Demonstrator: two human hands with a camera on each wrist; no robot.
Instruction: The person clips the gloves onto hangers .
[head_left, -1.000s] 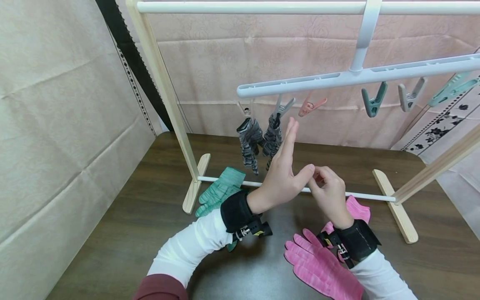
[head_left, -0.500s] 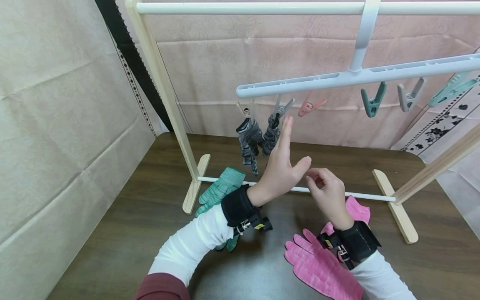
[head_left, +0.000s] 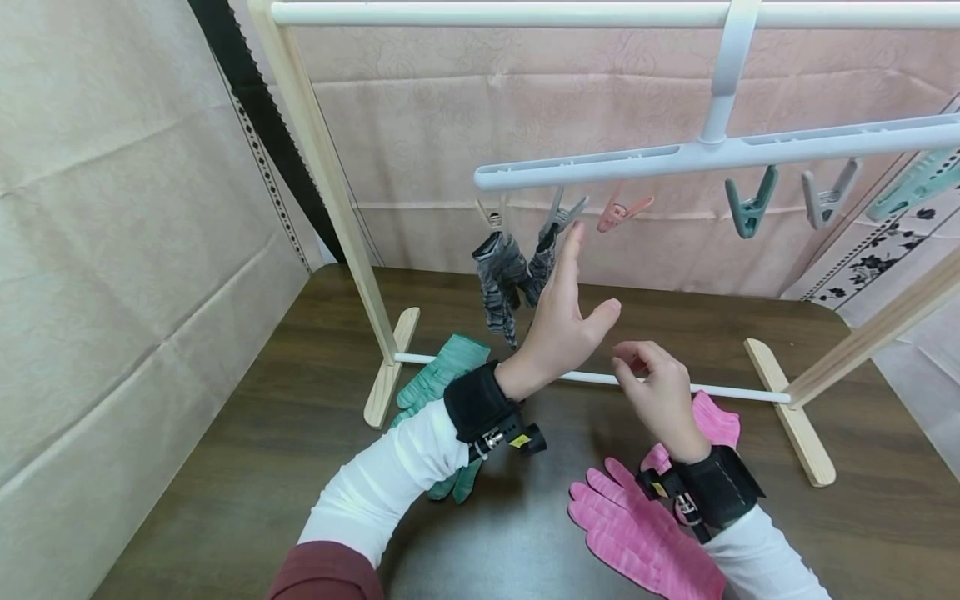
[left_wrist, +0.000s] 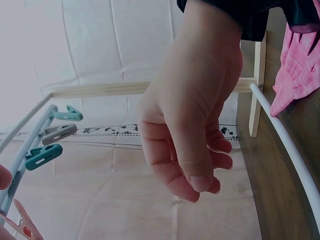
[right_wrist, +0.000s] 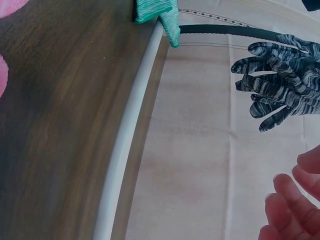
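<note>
Apart now, the two hands have separated since a second ago, when the right fingertips met the left thumb. Nearest, a pink glove (head_left: 645, 537) lies flat on the table (head_left: 225, 450) just beside the right wrist, and a second pink glove (head_left: 712, 419) lies behind that wrist. The right hand (head_left: 662, 390) hovers above the rack's low white rail (head_left: 727, 390), its fingers loosely curled and holding nothing. The left hand (head_left: 558, 321) has risen a little; its fingers are straight and pressed together, thumb spread out to the side, the fingertips up beside the grey clip (head_left: 561, 218) and the grey striped gloves (head_left: 512, 275) that hang from the hanger bar (head_left: 675, 158). Whether those fingertips touch the clip or the gloves cannot be told. A green glove (head_left: 442, 379) lies on the table under the left forearm, partly over the rail. Farther along the bar hang a pink clip (head_left: 622, 210), a teal clip (head_left: 750, 204) and more clips to the right.
</note>
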